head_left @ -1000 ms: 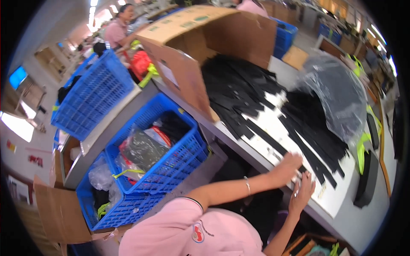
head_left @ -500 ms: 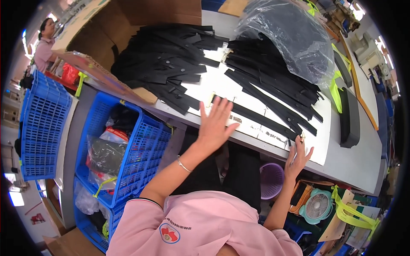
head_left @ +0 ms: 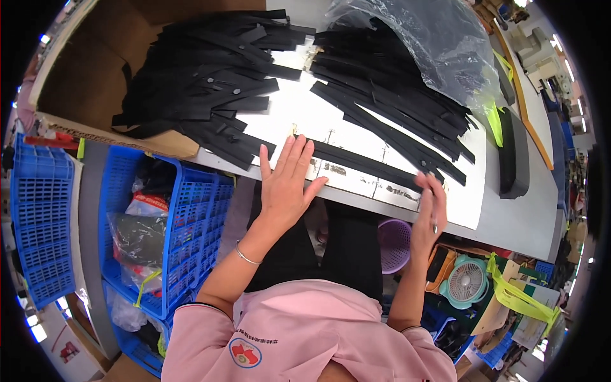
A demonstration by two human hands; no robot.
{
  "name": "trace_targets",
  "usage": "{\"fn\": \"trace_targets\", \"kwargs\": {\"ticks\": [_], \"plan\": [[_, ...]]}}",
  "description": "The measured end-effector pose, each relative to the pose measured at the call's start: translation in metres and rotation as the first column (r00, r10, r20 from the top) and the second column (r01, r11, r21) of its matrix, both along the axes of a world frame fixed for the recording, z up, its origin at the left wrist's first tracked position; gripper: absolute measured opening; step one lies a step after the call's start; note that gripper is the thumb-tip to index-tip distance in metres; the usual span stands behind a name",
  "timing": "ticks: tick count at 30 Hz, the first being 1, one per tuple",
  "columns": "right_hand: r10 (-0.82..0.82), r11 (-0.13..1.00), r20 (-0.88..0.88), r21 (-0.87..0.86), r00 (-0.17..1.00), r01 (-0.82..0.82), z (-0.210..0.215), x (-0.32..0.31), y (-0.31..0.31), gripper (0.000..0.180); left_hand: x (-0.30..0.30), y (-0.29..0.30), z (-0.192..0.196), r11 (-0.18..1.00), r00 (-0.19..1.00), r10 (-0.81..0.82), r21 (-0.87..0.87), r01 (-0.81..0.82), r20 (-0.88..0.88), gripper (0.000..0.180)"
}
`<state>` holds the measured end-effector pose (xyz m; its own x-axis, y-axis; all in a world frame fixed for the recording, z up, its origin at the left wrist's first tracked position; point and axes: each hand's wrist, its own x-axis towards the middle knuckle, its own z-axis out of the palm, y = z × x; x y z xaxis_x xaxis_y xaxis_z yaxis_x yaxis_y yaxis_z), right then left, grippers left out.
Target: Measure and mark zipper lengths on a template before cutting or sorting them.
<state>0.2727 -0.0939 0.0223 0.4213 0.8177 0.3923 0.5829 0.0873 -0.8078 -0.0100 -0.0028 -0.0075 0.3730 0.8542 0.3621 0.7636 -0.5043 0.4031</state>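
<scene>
Seeming limp, black fabric strip was best pinched at 4 o'clock; left hand spread, empty; right hand half-curled, grip unclear.

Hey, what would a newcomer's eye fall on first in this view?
Probably the two heaps of black strips across the upper middle, the left one at the mouth of a cardboard box. Just below, the left hand and right hand are at opposite ends of a single black strip. Bright blue crates at the left stand out next.
</scene>
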Motion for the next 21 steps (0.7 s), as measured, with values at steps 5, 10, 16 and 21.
{"fn": "trace_targets", "kwargs": {"ticks": [5, 10, 16, 21], "plan": [[0.175, 0.968, -0.289, -0.125, 0.941, -0.219, 0.025, -0.07, 0.056, 0.021, -0.001, 0.0, 0.0, 1.0, 1.0, 0.012, -0.003, -0.012, -0.022, 0.074], [0.278, 0.941, -0.361, -0.084, 0.89, -0.328, 0.004, -0.109, 0.102, 0.018, 0.001, -0.001, 0.002, 0.998, 1.0, 0.016, -0.053, -0.015, 0.0, 0.074], [0.261, 0.942, -0.226, -0.151, 0.938, -0.299, -0.011, -0.113, 0.107, 0.02, -0.001, -0.001, 0.003, 0.997, 1.0, 0.024, -0.071, -0.023, 0.011, 0.075], [0.275, 0.945, -0.171, -0.133, 0.946, -0.298, -0.013, -0.114, 0.108, 0.019, -0.001, -0.001, 0.002, 0.998, 1.0, 0.018, -0.057, -0.017, 0.012, 0.076]]}}
